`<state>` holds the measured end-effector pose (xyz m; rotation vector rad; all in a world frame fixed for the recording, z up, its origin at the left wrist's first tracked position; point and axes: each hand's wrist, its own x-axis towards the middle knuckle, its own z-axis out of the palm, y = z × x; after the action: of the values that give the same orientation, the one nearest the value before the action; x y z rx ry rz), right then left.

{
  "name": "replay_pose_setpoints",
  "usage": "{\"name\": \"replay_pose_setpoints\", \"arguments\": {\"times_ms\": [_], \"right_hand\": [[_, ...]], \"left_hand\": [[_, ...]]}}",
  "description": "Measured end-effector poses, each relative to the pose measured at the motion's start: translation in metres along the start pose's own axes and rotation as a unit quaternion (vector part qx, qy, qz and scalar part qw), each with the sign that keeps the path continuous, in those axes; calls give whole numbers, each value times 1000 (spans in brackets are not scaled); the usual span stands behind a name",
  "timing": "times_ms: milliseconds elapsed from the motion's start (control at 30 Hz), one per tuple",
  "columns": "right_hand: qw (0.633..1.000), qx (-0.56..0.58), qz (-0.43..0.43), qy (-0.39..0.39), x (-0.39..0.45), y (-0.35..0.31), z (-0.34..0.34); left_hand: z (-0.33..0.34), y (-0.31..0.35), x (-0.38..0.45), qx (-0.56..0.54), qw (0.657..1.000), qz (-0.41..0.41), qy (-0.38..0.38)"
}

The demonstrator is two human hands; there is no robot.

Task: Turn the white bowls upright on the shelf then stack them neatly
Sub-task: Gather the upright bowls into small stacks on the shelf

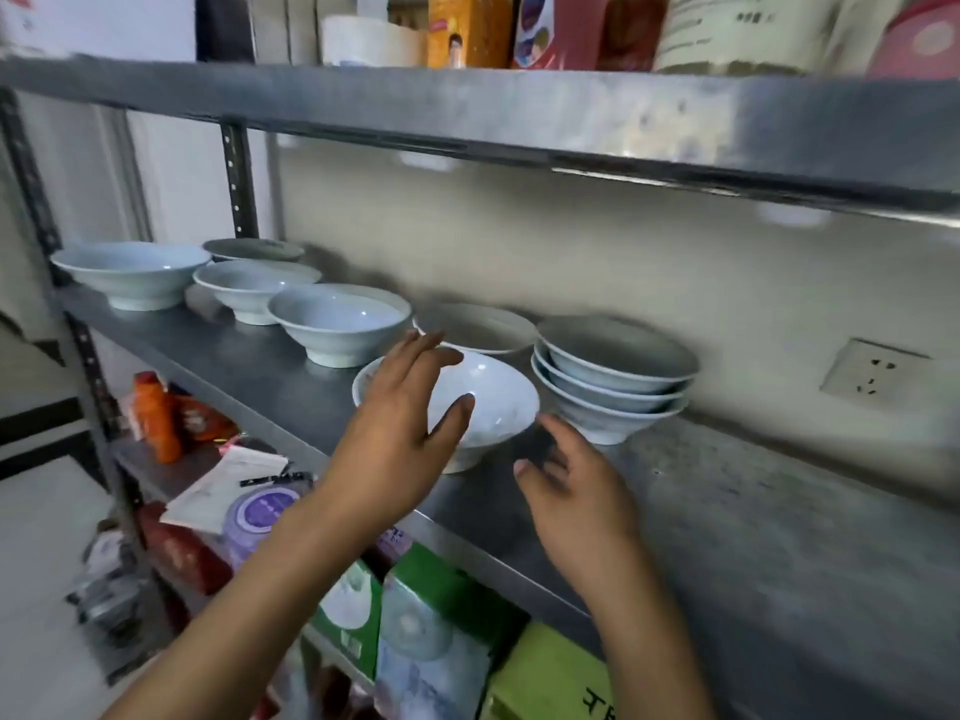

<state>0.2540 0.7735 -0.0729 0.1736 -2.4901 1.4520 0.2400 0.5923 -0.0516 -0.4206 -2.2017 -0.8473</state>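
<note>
Your metal shelf [249, 366] carries the whole job: loose white bowls sit upright along its left and middle, and a stack of bowls [613, 381] stands nested toward the right, close to the wall. Just left of that stack is the nearest bowl [488, 402], upright on its foot at the front edge, with a shallower bowl [478, 327] behind it. These look like glazed ceramic — stiff, smooth, likely slippery and quick to chip — so take the near bowl by its rim or cup it under the flare on both sides, and lower it into the stack without knocking rims. Your left hand [400, 433] hovers over the bowl's left rim, fingers straight and spread, thumb apart, gripping nothing; whether it touches, you cannot tell. Your right hand [571, 491] is beside the bowl's foot, fingers loosely apart and also holding nothing. Writing shows only on boxes above and below — too blurred to read.
</note>
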Motion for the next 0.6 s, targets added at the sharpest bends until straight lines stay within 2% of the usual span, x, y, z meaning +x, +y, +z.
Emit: {"name": "replay_pose_setpoints", "arguments": {"times_ms": [200,400,500,600], "right_hand": [[992,83,31,87,-30,-27,73],[980,58,41,184,-36,-46,134],[974,34,37,219,-38,-51,147],[965,57,34,254,-37,-51,151]], "left_hand": [[-38,-59,-20,-52,999,5,-13],[-55,-104,-28,-105,992,28,-62],[-56,-111,-26,-132,988,6,-83],[-52,-120,-25,-150,984,-21,-98]]}}
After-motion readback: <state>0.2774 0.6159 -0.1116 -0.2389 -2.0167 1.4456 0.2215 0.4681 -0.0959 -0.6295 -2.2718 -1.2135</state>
